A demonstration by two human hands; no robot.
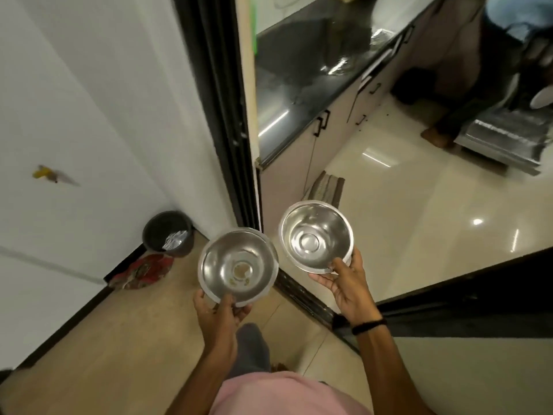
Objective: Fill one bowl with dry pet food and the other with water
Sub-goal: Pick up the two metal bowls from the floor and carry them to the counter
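I carry two round steel bowls in front of me, both upright. My left hand (220, 310) grips the near rim of the left bowl (239, 263), thumb inside the rim; a few brown crumbs lie on its bottom. My right hand (344, 283) pinches the near rim of the right bowl (317, 235), which looks bare and shiny inside. The two bowls are apart, side by side, held above the floor at a doorway.
A black door frame (239, 139) stands just ahead. Beyond it runs a dark kitchen counter (299, 85) with cabinets, a striped mat (327, 187) and a glossy tiled floor. A dark bin (167, 235) sits by the left wall. Another person's foot (437, 136) is at far right.
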